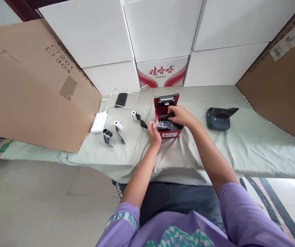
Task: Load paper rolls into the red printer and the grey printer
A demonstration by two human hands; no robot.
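A red and black printer point(171, 133) stands on the cloth-covered table with its lid raised. A dark printed paper strip point(164, 125) lies over its front part. My right hand point(179, 115) reaches into the open compartment, its fingers closed on a dark paper roll point(166, 117) inside. My left hand point(154, 132) is closed against the printer's left side; whether its fingers hold anything there is hidden. Left of the printer are a paper roll with a dark unrolled tail point(134, 115), a white roll point(118, 125) and a dark roll point(107, 133).
A black phone point(121, 100) and a white power bank point(99, 122) with a white cable lie at the left. At the right stands a dark device point(218, 121) with dark paper sticking out. White boxes point(160, 31) line the back; brown cardboard point(34, 85) flanks both sides.
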